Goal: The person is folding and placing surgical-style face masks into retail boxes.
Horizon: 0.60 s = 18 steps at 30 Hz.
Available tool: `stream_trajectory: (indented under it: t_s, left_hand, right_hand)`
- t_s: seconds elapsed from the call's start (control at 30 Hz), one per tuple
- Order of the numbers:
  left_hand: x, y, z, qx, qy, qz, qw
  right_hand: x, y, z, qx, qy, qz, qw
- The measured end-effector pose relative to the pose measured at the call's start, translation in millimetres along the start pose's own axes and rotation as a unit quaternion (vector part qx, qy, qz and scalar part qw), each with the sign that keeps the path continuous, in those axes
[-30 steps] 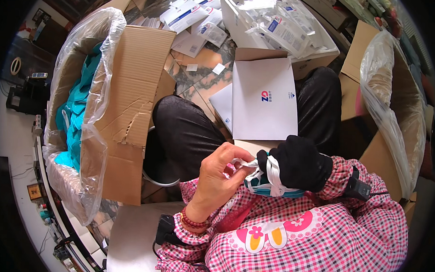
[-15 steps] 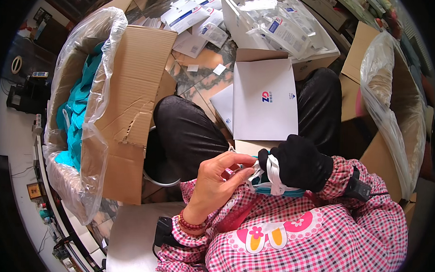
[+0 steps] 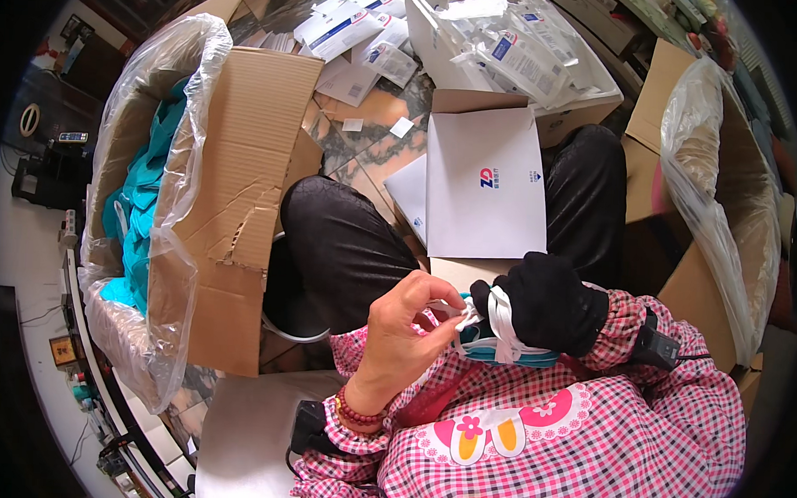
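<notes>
My right hand (image 3: pixel 555 303), in a black glove, is closed round a stack of teal masks (image 3: pixel 513 355) with white straps (image 3: pixel 504 323). The stack lies low in front of my body, its flat edges showing under the glove. My bare left hand (image 3: pixel 405 315), with red beads at the wrist, pinches the loose white straps at the stack's left end between thumb and fingertips. Just beyond my hands, an open white carton (image 3: pixel 484 186) stands between my knees, its lid flap raised. How far the masks extend under the glove is hidden.
On the left stands a plastic-lined cardboard box (image 3: pixel 235 155) holding teal masks (image 3: pixel 141 192). Another lined box (image 3: pixel 721 199) is at the right. At the far side are a white bin (image 3: pixel 588 102) of clear packets and flat white packages (image 3: pixel 340 32) on the tiled floor.
My left hand has shifted slightly and its fingertips have closed tighter on the white straps. My gloved right hand has dipped a little, still holding the stack.
</notes>
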<state>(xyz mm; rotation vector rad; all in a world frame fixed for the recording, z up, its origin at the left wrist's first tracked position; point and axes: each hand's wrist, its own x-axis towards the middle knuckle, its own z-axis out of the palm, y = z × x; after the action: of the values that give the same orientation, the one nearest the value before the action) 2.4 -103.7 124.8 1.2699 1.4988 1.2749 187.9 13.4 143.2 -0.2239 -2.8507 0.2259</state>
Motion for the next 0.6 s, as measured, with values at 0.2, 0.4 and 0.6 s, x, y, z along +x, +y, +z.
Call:
stream_trajectory:
  t_s: [0.2, 0.4, 0.6]
  left_hand:
    - [-1, 3, -2, 0.022, -0.030, -0.025, 0.999]
    - [2, 10, -7, 0.164, -0.072, 0.028, 0.983]
    - [10, 11, -15, 0.181, -0.153, 0.004, 0.972]
  right_hand:
    - [0, 2, -2, 0.040, -0.012, -0.006, 0.999]
    - [1, 4, -1, 0.052, -0.039, -0.040, 0.997]
    - [7, 4, -4, 0.082, -0.064, -0.096, 0.990]
